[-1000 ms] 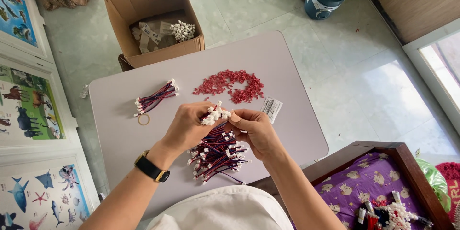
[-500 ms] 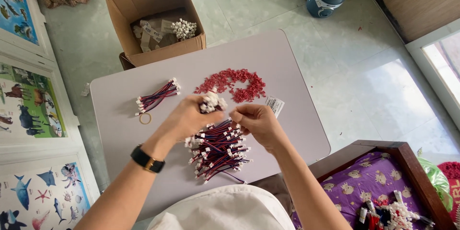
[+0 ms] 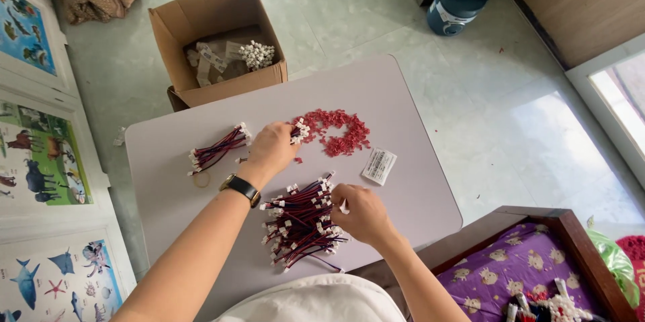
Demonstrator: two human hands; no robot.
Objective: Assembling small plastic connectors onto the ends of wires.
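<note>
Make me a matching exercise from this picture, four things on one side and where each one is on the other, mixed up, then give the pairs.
Things:
1. Cardboard box
2. Pile of small red pieces
3. Loose heap of red and black wires
4. White label

Places:
A. Under the right hand
B. On the floor beyond the table
C. Table, right of the red pile
D. By the left hand

Pairs: 1-B, 2-D, 3-A, 4-C

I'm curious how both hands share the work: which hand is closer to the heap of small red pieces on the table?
Left. The left hand holds a few wires right at the edge of the red pieces; the right hand is lower down, at the big wire pile.
</note>
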